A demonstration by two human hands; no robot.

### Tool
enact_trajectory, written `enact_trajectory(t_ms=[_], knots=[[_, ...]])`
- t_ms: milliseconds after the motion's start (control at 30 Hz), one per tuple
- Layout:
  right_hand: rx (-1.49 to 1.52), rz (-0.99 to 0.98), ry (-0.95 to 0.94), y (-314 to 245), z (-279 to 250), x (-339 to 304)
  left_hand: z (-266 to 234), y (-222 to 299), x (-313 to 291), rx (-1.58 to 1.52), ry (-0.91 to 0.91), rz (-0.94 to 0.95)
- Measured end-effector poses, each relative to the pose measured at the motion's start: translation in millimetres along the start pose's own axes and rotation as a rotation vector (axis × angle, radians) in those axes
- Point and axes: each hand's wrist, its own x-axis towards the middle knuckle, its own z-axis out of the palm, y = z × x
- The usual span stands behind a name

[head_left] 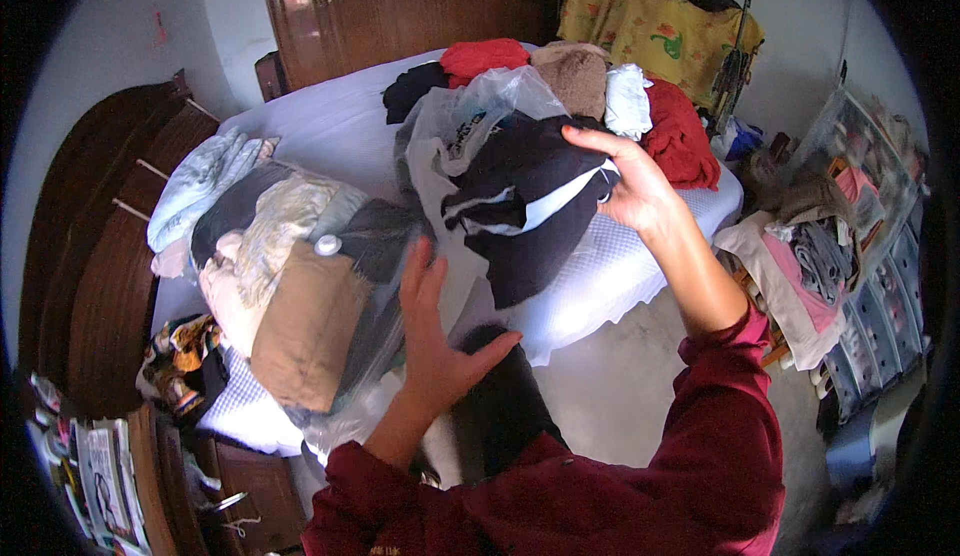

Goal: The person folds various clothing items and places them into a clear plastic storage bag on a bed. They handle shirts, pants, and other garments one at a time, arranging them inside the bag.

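While the right hand [632,191] grips a black garment [545,171], creased, pale-blue-striped, left hand [438,351] spread, fingers apart.

Right hand [640,184] raised above the left, gripping, thumb extended along the top and pointing leftward, fingers mostly hidden beneath; right forearm [700,266] slants upward from a bent elbow. Left hand [432,358] held lower, fingers upward and slightly blurred, thumb splayed rightward. Both maroon sleeves [715,406] sit pushed back, baring the wrists.
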Motion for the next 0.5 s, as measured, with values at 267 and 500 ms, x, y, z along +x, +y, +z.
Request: enact_trajectory(t_ms=[267,500], knots=[[0.034,0.113,0.012,73,54,-31,-26,5,-1,-0.852,-0.161,-0.38],[-1.358,-0.473,-0.342,166,43,-55,-1,20,-60,-1.69,0.179,-1.02]])
